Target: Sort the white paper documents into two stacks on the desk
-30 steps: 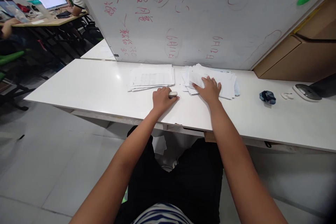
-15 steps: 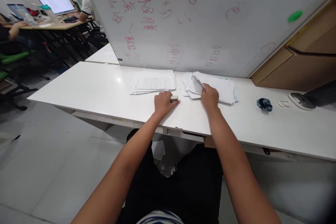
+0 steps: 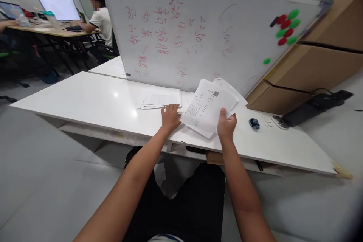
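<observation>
Right hand [image 3: 227, 125] now clamps printed sheets [image 3: 208, 107], spread left and ahead of its thumb; earlier, just a curled corner. Left hand [image 3: 170, 118] beside paper stack [image 3: 161, 99], can't tell its grip.

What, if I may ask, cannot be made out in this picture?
All in the head view:
Fine print on the top sheet in the right hand: too small.
Anything beneath the left hand: hidden by the hand itself.
Upper cardboard box: cut off by the right edge.
</observation>
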A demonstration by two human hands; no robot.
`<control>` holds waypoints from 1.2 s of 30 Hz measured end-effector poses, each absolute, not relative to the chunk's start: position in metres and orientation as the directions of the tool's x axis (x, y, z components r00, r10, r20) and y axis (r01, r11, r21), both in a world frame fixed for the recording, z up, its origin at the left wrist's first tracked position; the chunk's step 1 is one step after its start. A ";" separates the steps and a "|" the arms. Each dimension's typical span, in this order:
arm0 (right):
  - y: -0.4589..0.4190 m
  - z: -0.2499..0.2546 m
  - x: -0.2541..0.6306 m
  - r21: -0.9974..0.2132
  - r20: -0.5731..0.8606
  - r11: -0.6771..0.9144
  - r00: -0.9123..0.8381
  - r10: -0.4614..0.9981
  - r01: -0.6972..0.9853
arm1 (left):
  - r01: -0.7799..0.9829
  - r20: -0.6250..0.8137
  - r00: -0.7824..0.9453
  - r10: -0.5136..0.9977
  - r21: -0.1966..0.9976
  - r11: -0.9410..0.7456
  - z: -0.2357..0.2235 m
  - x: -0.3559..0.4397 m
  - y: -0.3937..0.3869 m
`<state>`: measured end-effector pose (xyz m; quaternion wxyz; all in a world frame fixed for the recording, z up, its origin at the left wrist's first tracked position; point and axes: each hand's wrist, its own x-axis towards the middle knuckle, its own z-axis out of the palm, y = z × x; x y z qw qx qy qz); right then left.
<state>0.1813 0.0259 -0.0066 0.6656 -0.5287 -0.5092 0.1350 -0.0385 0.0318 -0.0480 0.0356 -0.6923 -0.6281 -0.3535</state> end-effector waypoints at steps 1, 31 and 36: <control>0.022 -0.008 0.184 -0.858 0.509 0.387 0.458 0.729 0.338 | 0.868 0.575 -0.034 0.818 0.423 -0.260 -0.047 -0.039 0.029; -0.041 0.005 0.163 -0.967 0.254 0.255 0.161 0.954 0.011 | 0.353 0.451 -0.099 0.887 0.849 -0.393 0.026 -0.051 -0.058; -0.043 0.004 0.167 -0.964 0.265 0.267 0.147 0.953 0.002 | 0.321 0.488 -0.122 0.864 0.843 -0.431 0.031 -0.046 -0.060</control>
